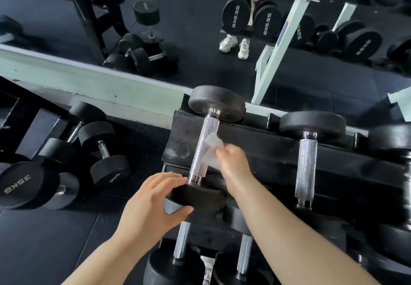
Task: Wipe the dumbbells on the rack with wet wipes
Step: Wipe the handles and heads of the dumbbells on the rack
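Note:
A black dumbbell (pixel 203 144) with a knurled chrome handle lies on the top shelf of the black rack (pixel 262 142). My right hand (pixel 233 162) is shut on a white wet wipe (pixel 213 149), pressed against the right side of the handle at mid-length. My left hand (pixel 153 200) cups the near black head of the same dumbbell (pixel 198 195), fingers and thumb spread around its left edge. A second dumbbell (pixel 308 157) lies on the same shelf to the right.
Two more dumbbells (pixel 182 253) sit on the lower shelf under my arms. Heavier dumbbells (pixel 26 184), one marked 35KG, lie on the floor at left. A wall mirror (pixel 200 28) behind the rack reflects racks and a person's legs.

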